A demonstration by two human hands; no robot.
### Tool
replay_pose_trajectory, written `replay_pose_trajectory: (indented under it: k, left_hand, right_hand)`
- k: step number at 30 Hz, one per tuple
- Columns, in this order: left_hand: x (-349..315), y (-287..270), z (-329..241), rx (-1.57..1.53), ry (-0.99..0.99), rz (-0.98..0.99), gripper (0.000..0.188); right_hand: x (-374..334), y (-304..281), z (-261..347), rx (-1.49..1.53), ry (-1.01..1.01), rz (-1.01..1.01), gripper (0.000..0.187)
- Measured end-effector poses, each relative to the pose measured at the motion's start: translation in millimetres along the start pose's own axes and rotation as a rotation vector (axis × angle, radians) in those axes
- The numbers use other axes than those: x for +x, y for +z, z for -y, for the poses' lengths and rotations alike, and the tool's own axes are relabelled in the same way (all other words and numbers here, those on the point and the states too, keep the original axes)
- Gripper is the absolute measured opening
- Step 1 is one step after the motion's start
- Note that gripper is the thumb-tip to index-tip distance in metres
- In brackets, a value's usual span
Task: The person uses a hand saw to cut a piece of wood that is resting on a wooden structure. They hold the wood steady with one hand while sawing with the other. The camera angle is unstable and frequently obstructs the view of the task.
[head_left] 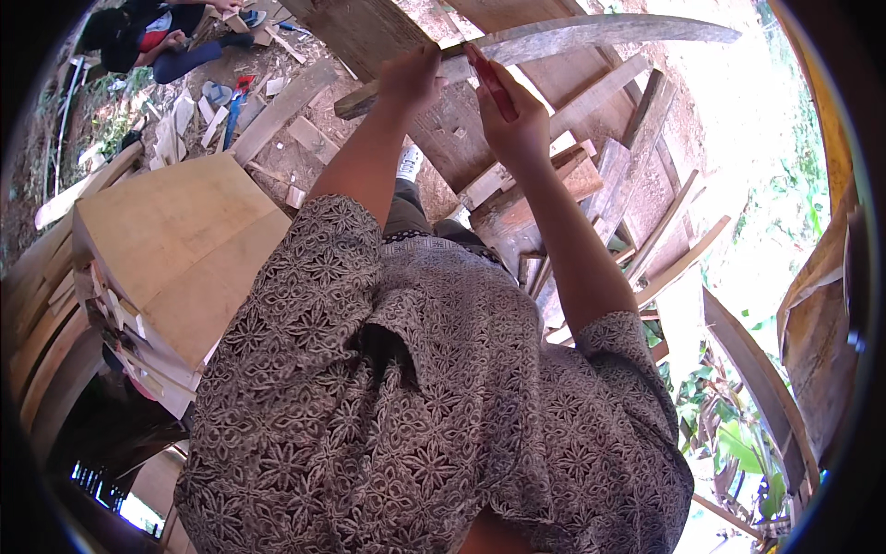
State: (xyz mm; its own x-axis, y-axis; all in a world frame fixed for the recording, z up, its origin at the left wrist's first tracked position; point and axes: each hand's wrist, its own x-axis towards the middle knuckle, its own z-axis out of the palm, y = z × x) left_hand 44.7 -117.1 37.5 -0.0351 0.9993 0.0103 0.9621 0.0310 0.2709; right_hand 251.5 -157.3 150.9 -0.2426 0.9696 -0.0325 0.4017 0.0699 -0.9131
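A long grey plank (591,39) crosses the far part of the view, bent by the lens. My left hand (413,81) is closed over its left part, with the fingertips partly hidden. Close by on the right, my right hand (513,118) grips a red hand tool (491,83), whose slim body points away from me. The tool's far end meets the plank's near edge; its exact kind cannot be made out. Beneath the plank lies a wide weathered board (452,138).
Offcuts and boards (577,180) are piled below my right forearm. A large pale wooden panel (175,249) stands at my left. Farther left lie a blue-and-red handsaw (234,111) and sandals (217,93). Another person (152,42) crouches at the far left, hands near wood.
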Motion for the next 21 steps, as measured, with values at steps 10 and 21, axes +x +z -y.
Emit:
replay_pose_trajectory:
  k: [10, 21]
  left_hand:
    - [-5, 1, -2, 0.035, -0.025, 0.024, 0.049]
    - [-2, -3, 19, 0.016, -0.01, 0.071, 0.049]
  right_hand:
    - [-50, -33, -13, -0.014, 0.086, 0.043, 0.043]
    - [-82, -40, 26, 0.262, 0.069, 0.073, 0.051]
